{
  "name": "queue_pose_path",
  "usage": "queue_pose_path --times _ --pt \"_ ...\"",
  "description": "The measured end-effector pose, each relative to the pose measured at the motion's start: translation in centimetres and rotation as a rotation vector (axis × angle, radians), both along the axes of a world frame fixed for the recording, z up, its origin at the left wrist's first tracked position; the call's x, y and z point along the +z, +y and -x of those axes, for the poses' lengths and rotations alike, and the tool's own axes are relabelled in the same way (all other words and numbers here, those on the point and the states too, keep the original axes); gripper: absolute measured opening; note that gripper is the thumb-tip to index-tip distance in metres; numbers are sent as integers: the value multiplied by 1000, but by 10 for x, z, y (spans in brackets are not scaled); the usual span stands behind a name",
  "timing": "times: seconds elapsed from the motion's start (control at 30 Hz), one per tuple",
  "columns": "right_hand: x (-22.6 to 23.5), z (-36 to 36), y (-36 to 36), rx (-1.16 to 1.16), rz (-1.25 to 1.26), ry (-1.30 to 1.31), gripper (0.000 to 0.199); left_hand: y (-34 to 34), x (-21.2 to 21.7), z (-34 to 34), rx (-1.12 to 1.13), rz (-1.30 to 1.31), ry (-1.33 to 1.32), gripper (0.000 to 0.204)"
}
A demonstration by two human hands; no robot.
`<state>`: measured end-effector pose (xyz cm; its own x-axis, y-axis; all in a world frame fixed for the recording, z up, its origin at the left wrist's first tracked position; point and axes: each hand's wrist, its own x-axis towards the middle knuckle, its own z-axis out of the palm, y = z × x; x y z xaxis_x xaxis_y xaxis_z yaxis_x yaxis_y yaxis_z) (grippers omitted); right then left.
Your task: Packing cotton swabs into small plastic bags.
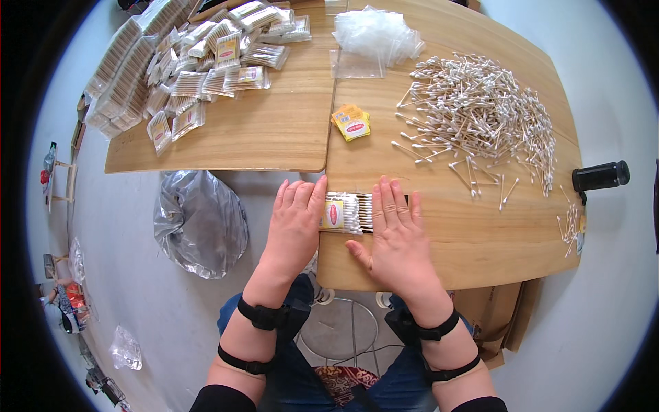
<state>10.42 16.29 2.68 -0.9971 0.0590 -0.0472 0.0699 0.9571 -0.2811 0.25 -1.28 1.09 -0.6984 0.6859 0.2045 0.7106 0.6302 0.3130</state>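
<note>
The row of swabs (360, 214) lies near the middle of the frame, each stick pointing up and down the picture, while the row's long axis runs left to right. One yellow card (334, 213) sits at its left end, over the swabs. The sticks lie too close to count. Two hands flank the row: the left hand (296, 220) is at its left end, fingers straight and close together, thumb hidden, so whether it pinches anything cannot be told; the right hand (397, 237) lies flat and spread across the right end, thumb out to the left just below the row. One dark strip (409, 199) shows past the right hand's fingers. On the table (480, 247), one heap of loose swabs (487, 110) fills the upper right, past counting, with one small scatter (570, 230) at the right edge. Several overlapping loose cards (355, 127) lie above the row, one pile of clear bags (374, 38) at upper centre, and many packets (226, 51) at upper left. One black cylinder (600, 177) stands out at the right edge.
</note>
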Motion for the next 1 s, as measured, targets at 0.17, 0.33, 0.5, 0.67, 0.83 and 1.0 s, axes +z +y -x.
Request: queue_pose_path --times 0.17,0.33,0.5,0.67,0.83,1.0 --pt "-1 10 -18 27 56 39 98 -1 2 -1 20 28 33 55" --pt "1 16 -29 34 72 36 98 0 2 -1 25 41 32 53" --pt "-1 20 -37 23 92 59 96 0 2 -1 26 48 35 53" --pt "2 19 -35 67 129 112 93 -4 -1 0 37 44 30 54" --pt "8 4 -32 30 79 57 93 -4 -1 0 51 37 50 52" --pt "8 5 -41 30 25 5 96 -2 -6 0 61 37 69 51"
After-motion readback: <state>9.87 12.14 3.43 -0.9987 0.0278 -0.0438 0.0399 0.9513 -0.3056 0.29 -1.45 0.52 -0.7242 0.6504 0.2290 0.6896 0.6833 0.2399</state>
